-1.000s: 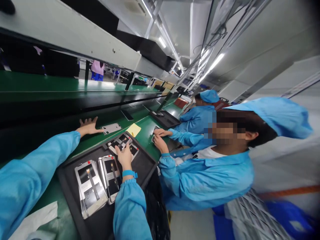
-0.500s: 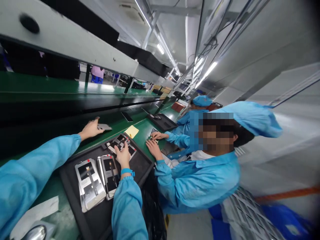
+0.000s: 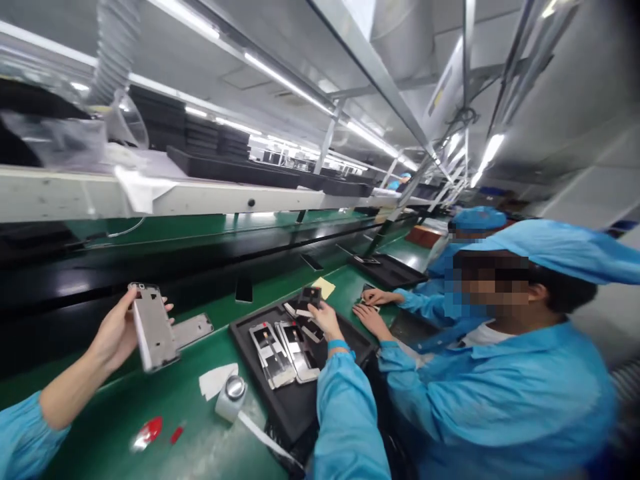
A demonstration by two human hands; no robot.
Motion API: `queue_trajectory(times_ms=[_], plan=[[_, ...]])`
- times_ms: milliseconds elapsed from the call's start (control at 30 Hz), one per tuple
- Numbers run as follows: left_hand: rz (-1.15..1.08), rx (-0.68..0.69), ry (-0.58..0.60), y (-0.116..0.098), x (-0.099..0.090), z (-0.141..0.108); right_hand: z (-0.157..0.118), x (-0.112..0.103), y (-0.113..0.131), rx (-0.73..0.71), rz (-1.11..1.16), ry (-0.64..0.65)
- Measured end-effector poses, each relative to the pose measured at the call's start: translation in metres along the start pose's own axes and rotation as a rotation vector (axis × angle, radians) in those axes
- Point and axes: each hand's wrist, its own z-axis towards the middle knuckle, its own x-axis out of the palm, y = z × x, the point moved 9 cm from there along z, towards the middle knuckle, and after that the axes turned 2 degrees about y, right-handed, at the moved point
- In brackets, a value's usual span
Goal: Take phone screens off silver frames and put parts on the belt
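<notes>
My left hand (image 3: 113, 333) grips a silver-grey phone frame (image 3: 157, 330) by its edge, tilted above the bench, with the fingertips behind it. A second grey phone frame (image 3: 197, 329) shows just behind, partly hidden by the first. My right hand (image 3: 327, 322) reaches over the far end of a black tray (image 3: 300, 417), its fingers closed on a dark phone screen (image 3: 311, 295) with a gold-coloured spot. In the tray lie two stacks of phone screens, the left stack (image 3: 273, 357) and the right stack (image 3: 297, 350), beside loose screens (image 3: 313, 330).
A metal-capped dispenser bottle (image 3: 233, 393) and white paper (image 3: 215, 381) stand left of the tray. Red scraps (image 3: 150, 430) lie on the green bench (image 3: 110, 447). Yellow paper (image 3: 324, 288) is beyond the tray. A co-worker (image 3: 480, 373) works close on the right.
My view has swung left. My left hand has raised a phone frame off the bench side and turned it. Over the tray, my right hand now holds a phone screen up.
</notes>
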Motion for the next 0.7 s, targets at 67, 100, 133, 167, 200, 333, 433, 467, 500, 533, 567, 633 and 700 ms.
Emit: queue_trajectory(times_ms=[67, 100, 133, 167, 200, 333, 433, 467, 500, 533, 567, 633, 700], plan=[[-0.150, -0.161, -0.013, 0.010, -0.018, -0.030, -0.015, 0.005, 0.029, -0.015, 0.035, 0.058], [-0.218, -0.230, 0.015, 0.016, -0.022, -0.043, -0.027, 0.010, 0.044, -0.027, 0.054, 0.087], [-0.272, -0.280, 0.070, 0.021, -0.023, -0.056, -0.043, 0.015, 0.058, -0.043, 0.072, 0.108], [-0.307, -0.312, 0.152, 0.026, -0.021, -0.067, -0.063, 0.022, 0.070, -0.060, 0.086, 0.128], [-0.334, -0.338, 0.246, 0.031, -0.019, -0.078, -0.088, 0.030, 0.081, -0.075, 0.097, 0.142], [-0.408, -0.404, 0.619, 0.052, -0.003, -0.127, -0.207, 0.069, 0.098, -0.080, 0.198, 0.100], [-0.396, -0.449, 0.819, 0.061, 0.008, -0.158, -0.288, 0.119, 0.088, 0.016, 0.300, 0.233], [-0.387, -0.466, 0.862, 0.062, 0.011, -0.166, -0.308, 0.136, 0.086, 0.046, 0.325, 0.305], [-0.382, -0.478, 0.891, 0.063, 0.012, -0.170, -0.324, 0.150, 0.085, 0.071, 0.343, 0.368], [-0.377, -0.479, 0.905, 0.064, 0.013, -0.172, -0.335, 0.159, 0.086, 0.087, 0.355, 0.400], [-0.372, -0.459, 0.907, 0.064, 0.013, -0.172, -0.341, 0.164, 0.090, 0.085, 0.357, 0.398], [-0.329, -0.355, 0.888, 0.062, 0.011, -0.165, -0.340, 0.159, 0.106, 0.020, 0.332, 0.311], [-0.245, -0.187, 0.882, 0.058, 0.008, -0.157, -0.334, 0.150, 0.130, -0.080, 0.286, 0.231]])
